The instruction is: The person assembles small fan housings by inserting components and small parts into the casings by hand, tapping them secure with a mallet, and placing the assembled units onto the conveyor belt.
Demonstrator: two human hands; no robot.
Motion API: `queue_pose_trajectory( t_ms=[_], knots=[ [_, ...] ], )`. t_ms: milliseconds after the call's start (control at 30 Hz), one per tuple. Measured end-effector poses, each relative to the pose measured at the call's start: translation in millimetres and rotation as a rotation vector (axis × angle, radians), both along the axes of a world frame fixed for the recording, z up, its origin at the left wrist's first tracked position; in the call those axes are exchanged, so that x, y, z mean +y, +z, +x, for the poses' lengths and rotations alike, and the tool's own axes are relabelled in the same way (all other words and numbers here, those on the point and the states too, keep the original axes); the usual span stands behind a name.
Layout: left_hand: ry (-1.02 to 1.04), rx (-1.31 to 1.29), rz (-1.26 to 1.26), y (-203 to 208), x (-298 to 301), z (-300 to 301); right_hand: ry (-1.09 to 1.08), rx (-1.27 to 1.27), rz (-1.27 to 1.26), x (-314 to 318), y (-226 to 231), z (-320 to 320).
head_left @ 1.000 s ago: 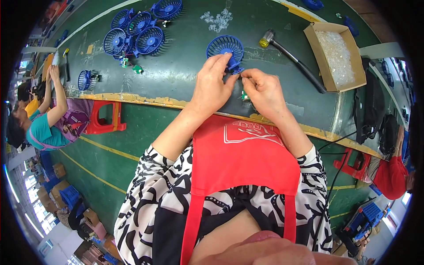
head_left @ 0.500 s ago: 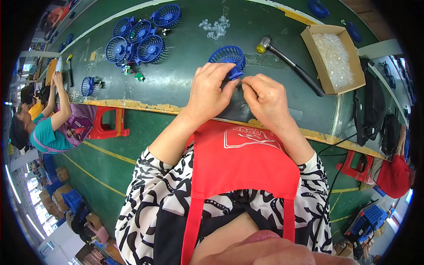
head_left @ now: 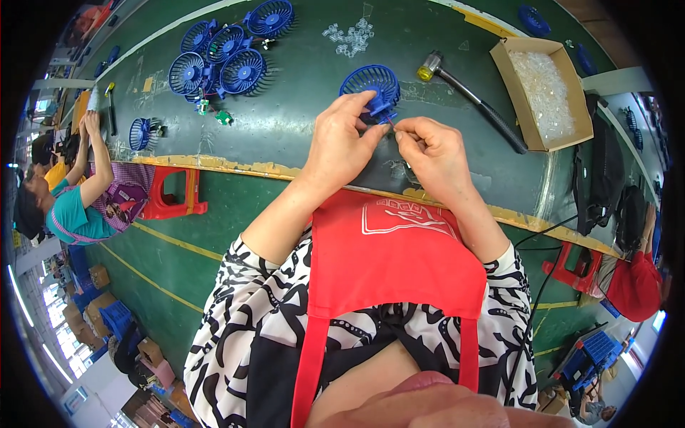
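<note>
Tips the blue fan housing [head_left: 371,77] so that more of its round, ribbed face shows than half a second earlier. Holds it just past twelve o'clock from the centre of view, above the dark green workbench [head_left: 278,132], with the round cage pointing away and the stem toward the body. Grips the stem between the thumb and fingers of the left hand [head_left: 341,139], closed narrowly around it. Brings the right hand [head_left: 437,151] just beside the stem's near end, thumb and forefinger almost together at a thin reddish strand [head_left: 391,124]; too small to tell whether pinched or only touched. Wears a red apron [head_left: 396,264] over black-and-white patterned sleeves. Has within view, at twelve o'clock beyond the fan, a scatter of small clear pieces [head_left: 349,39]; between one and two, a hammer [head_left: 471,101] with a yellow-tipped head and black handle; at two, an open cardboard box [head_left: 512,89] full of more clear pieces; at eleven, a pile of blue fans [head_left: 242,71]; at ten, a single blue fan [head_left: 140,134]. Shares the bench with a co-worker in teal [head_left: 77,214] at nine o'clock.
</note>
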State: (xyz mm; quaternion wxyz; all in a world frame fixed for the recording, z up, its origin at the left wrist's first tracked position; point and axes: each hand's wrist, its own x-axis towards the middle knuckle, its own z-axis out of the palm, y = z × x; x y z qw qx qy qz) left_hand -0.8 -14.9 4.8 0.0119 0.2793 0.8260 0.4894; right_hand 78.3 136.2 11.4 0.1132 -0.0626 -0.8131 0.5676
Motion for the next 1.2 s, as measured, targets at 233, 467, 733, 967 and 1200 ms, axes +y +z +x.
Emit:
queue_pose_trajectory(
  t_ms=[233, 467, 733, 967, 1200],
  knots=[
    [0.002, 0.064, -0.014, -3, 0, 0, -0.002, 0.035, 0.063, 1, 1, -1],
    [-0.072, 0.425, 0.03, -6, -5, 2, 0.01, 0.156, 0.19, 2, 2, 1],
    [-0.184, -0.011, 0.235, 8, -5, 1, -0.007, 0.381, 0.421, 1, 17, -1],
    [-0.154, -0.57, 0.391, -12, -7, 1, 0.016, 0.348, 0.467, 6, 16, 1],
    [-0.146, -0.936, 0.511, -6, -5, -4, 0.077, 0.306, 0.472, 19, 15, 0]
  ],
)
